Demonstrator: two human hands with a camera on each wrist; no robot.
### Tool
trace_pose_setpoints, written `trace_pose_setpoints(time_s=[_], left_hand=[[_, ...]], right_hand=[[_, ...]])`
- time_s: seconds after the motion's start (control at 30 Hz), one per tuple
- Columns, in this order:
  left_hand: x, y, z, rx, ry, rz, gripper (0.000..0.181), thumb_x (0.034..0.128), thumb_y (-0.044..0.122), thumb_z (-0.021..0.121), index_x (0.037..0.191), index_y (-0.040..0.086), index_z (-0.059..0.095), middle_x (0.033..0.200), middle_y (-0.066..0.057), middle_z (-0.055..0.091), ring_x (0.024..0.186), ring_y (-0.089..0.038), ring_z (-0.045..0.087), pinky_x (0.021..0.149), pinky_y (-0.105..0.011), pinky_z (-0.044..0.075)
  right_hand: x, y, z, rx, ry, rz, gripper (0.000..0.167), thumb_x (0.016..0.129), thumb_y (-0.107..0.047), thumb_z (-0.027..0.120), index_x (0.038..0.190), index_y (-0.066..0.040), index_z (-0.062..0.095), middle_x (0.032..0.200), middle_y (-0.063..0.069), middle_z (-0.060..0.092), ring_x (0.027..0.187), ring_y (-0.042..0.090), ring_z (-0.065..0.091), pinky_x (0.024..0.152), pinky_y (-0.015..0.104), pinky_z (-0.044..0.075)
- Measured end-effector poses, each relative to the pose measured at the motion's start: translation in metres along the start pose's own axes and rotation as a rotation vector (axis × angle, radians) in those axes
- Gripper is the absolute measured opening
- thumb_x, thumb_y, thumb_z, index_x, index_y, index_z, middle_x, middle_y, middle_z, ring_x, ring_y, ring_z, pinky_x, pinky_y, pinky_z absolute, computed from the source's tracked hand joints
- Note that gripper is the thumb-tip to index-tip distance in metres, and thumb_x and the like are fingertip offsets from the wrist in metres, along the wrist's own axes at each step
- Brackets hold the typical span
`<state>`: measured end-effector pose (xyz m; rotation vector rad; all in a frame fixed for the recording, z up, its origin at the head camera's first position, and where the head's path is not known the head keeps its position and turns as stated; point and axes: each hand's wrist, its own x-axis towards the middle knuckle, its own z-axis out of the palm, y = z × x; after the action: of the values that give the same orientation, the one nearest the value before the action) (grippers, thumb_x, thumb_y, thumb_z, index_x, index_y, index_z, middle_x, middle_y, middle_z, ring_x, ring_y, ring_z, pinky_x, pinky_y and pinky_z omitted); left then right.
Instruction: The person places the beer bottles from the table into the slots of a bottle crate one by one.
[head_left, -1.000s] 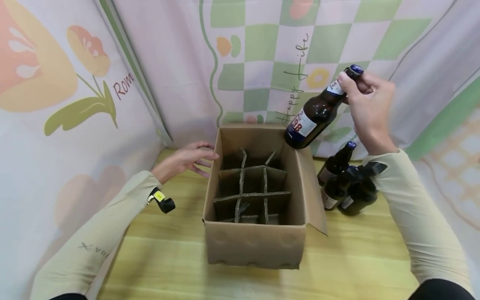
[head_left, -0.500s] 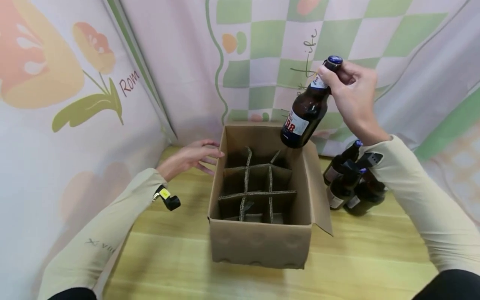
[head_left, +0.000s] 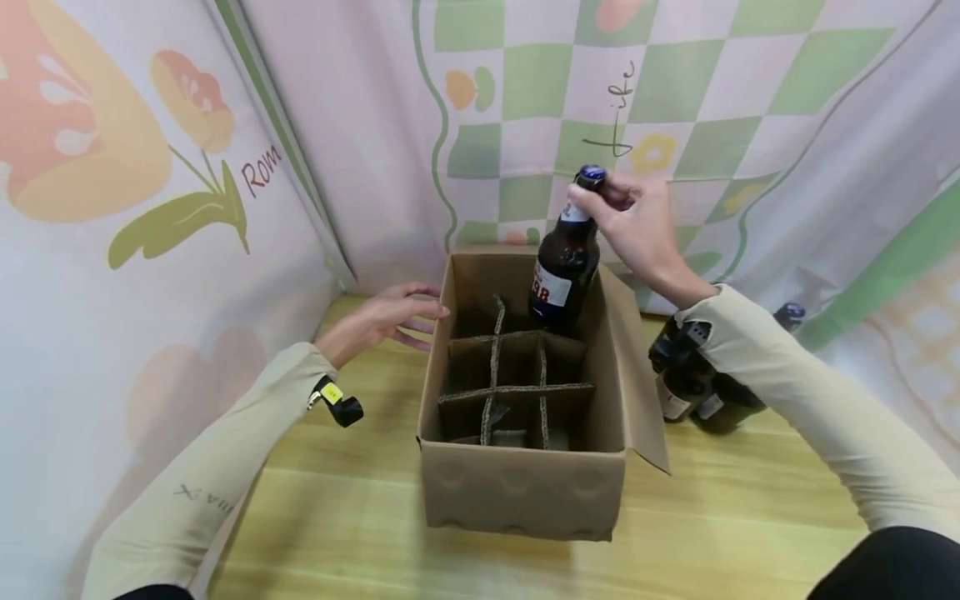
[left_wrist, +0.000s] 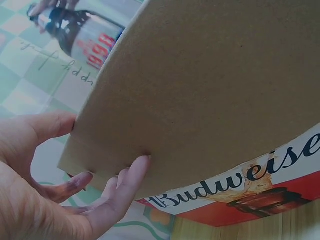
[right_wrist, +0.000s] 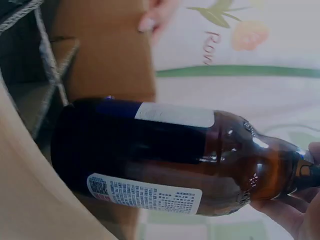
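Observation:
A brown glass bottle with a blue cap and white label is pinched at the neck by my right hand. Its base is inside the open cardboard box, over the far right part of the dividers. In the right wrist view the bottle lies across the picture, base toward the dividers. My left hand touches the box's left side near the far corner, and in the left wrist view the left hand's fingers rest spread on the cardboard.
Several dark bottles stand on the wooden table right of the box, partly hidden by my right forearm. The box's right flap hangs outward. A patterned curtain is behind the box.
The right hand has carried the bottle left and down, from above the box's right edge to inside its far right part. The left hand stays at the box's left side.

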<state>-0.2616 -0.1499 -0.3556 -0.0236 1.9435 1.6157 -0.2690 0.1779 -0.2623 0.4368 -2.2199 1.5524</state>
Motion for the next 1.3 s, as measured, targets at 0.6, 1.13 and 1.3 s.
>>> trace_pose_setpoints(time_s=[0.6,1.13,1.3], left_hand=[[0.0,-0.013,0.0,-0.017,0.013,-0.008,0.073,0.099,0.015,0.07,0.161,0.007,0.033,0.152,-0.022,0.055,0.134,-0.044,0.055,0.093,-0.047,0.065],[-0.003,-0.018,-0.004,-0.013,0.007,0.017,0.073,0.0989,0.019,0.071,0.16,0.007,0.033,0.151,-0.024,0.052,0.133,-0.045,0.055,0.093,-0.046,0.065],[-0.004,-0.019,-0.005,-0.013,0.009,0.022,0.075,0.0986,0.021,0.072,0.161,0.008,0.033,0.151,-0.024,0.052,0.134,-0.045,0.054,0.094,-0.047,0.064]], right_hand=[[0.005,0.021,0.063,0.086,-0.111,0.224,0.039,0.097,-0.017,0.076,0.126,0.008,0.068,0.117,0.027,0.074,0.079,0.005,0.073,0.073,0.02,0.065],[0.007,0.029,0.092,0.013,-0.201,0.205,0.043,0.095,-0.018,0.079,0.131,0.003,0.068,0.122,0.021,0.074,0.108,0.028,0.075,0.088,0.023,0.063],[-0.002,0.034,0.108,-0.051,-0.346,0.098,0.028,0.093,-0.014,0.081,0.115,0.003,0.076,0.109,0.019,0.079,0.096,0.029,0.077,0.08,0.025,0.064]])
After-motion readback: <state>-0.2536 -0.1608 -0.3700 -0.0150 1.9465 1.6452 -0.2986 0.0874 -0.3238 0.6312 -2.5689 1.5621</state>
